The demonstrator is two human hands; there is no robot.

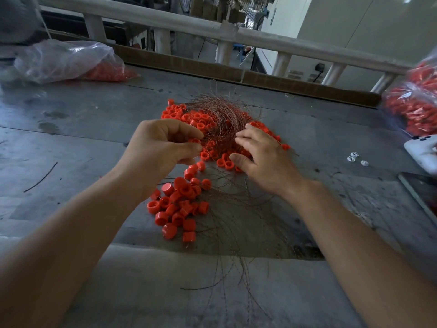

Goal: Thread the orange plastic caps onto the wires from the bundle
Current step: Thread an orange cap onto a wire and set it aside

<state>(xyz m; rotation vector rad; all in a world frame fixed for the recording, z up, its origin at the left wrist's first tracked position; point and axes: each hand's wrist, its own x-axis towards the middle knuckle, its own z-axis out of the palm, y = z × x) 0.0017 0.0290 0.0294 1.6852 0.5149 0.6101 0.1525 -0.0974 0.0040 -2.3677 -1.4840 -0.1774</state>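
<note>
A tangled bundle of thin coppery wires (221, 114) lies on the grey table (82, 138), amid a scatter of loose orange caps (186, 117). A second heap of orange caps (179, 204) lies nearer to me, with thin wires trailing from it toward the table's front edge. My left hand (163, 147) hovers at the bundle's left side, its fingers curled, pinching an orange cap (195, 140) between thumb and fingertips. My right hand (262, 157) reaches into the bundle's right side with relaxed, spread fingers touching the wires and caps; whether it holds a wire is hidden.
A clear plastic bag of orange caps (71, 60) lies at the far left, another bag of caps (413, 105) at the right edge. A white device (423, 150), small white bits (354, 158) and a dark phone (423, 192) sit at the right. A pale railing (212, 27) runs behind the table.
</note>
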